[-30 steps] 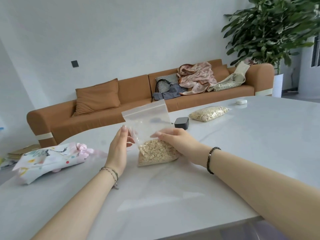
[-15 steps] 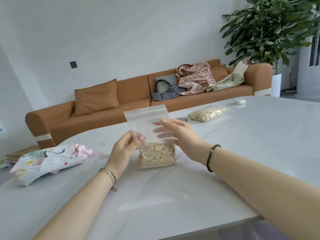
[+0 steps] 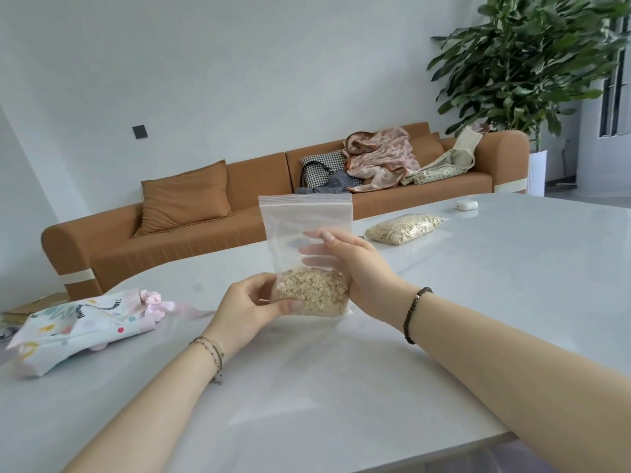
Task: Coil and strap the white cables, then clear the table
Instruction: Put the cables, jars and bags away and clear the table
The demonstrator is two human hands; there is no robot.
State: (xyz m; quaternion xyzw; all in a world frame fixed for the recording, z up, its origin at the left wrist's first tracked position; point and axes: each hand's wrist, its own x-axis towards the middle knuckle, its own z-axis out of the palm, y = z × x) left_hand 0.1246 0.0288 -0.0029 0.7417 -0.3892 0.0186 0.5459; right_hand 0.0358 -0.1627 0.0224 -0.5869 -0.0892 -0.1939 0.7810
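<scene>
Both my hands gripped zip bag (image 3: 305,230): L hand (image 3: 246,307) low, R hand (image 3: 362,268) part-blurred behind plastic; 2nd oat bag (image 3: 403,227) beyond.

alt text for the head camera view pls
Two hands hold a clear zip bag, part filled with oats, upright at a white table: the left hand pinches its lower corner, the right hand steadies its side. A second oat bag lies farther back, a patterned pouch at left, a brown sofa behind.

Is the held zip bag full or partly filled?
Partly filled: oats sit only in the bottom of the zip bag; its upper part is empty.
</scene>
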